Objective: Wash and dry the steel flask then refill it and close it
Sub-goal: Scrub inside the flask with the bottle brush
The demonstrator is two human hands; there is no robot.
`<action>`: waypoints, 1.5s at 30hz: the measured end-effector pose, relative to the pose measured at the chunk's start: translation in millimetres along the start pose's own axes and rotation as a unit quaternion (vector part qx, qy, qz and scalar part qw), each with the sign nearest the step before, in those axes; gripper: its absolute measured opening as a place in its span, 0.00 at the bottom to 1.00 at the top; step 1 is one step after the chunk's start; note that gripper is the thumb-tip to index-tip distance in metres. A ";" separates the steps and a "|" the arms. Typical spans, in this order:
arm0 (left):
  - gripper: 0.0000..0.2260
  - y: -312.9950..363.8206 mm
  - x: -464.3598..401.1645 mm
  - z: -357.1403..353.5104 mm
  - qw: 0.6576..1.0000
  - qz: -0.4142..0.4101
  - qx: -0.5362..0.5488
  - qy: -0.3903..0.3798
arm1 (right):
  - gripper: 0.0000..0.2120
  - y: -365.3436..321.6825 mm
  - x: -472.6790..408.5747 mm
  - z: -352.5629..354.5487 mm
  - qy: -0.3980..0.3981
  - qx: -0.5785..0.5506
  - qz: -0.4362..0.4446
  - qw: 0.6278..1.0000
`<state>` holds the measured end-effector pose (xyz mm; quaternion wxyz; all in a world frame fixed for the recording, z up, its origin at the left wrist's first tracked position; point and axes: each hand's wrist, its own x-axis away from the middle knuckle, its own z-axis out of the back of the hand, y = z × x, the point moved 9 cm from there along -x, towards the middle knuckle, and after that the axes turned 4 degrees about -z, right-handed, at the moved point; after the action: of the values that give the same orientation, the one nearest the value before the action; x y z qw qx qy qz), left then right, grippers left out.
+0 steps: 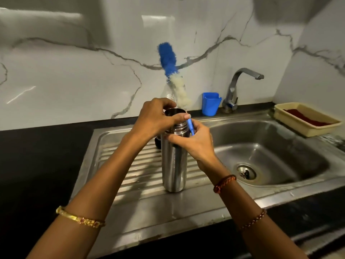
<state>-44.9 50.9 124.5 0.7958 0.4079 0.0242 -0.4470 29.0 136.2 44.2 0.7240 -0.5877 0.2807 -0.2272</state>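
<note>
Steel flask (174,165) is steadied upright on the drainboard (130,165) by left hand (156,116) gripping its rim; bottle brush (171,71) is pinched by right hand (197,144), bristles outside the mouth.

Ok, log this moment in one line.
left hand grips steel flask mouth | right hand holds bottle brush handle, bristles outside | flask upright on drainboard

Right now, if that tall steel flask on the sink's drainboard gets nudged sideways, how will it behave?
The tall shiny steel flask stands upright on a narrow base on the ribbed steel drainboard, so it could probably tip. Its smooth round wall looks slippery and would likely roll if it fell. The left hand grips its open neck, which should steady it.
</note>
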 end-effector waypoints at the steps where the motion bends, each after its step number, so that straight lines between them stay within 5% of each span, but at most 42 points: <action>1: 0.25 -2.5 1.6 2.4 1.000 0.004 -0.002 -0.002 | 0.23 0.1 3.7 0.1 -0.009 -0.028 -0.007 1.000; 3: 0.22 -8.8 7.1 6.5 0.999 0.017 0.031 -0.002 | 0.11 4.3 14.9 7.3 -0.008 -0.086 -0.056 0.995; 7: 0.18 -8.4 15.2 4.1 0.994 0.034 0.102 -0.007 | 0.16 51.2 44.6 29.4 -0.030 -0.209 -0.231 0.950; 12: 0.15 -18.0 13.2 6.3 0.991 0.036 0.127 0.017 | 0.11 88.6 85.6 47.0 -0.108 -0.288 -0.317 0.897; 16: 0.23 -21.3 19.2 6.7 0.985 0.046 0.160 0.035 | 0.12 109.7 121.4 53.5 -0.160 -0.280 -0.364 0.874; 21: 0.26 -22.3 25.0 8.3 0.975 0.069 0.199 0.074 | 0.23 120.2 155.8 71.2 -0.181 -0.208 -0.381 0.883; 27: 0.22 -19.0 27.4 14.3 0.980 0.052 0.165 0.103 | 0.18 91.6 111.0 61.9 -0.149 -0.128 -0.285 0.938; 33: 0.19 -20.6 27.4 13.5 0.979 0.050 0.166 0.106 | 0.16 96.5 125.1 73.7 -0.165 -0.099 -0.306 0.932; 39: 0.26 -21.6 31.9 21.1 0.978 0.063 0.159 0.116 | 0.17 90.6 109.1 62.4 -0.173 -0.111 -0.269 0.941; 45: 0.22 -29.2 32.4 20.6 0.978 0.073 0.142 0.135 | 0.21 117.9 147.0 91.5 -0.200 -0.132 -0.350 0.906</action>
<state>-53.5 6.9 106.8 0.7499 0.5737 0.0375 -0.3273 199.2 129.7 -77.7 0.5545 -0.7715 -0.0663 -0.3048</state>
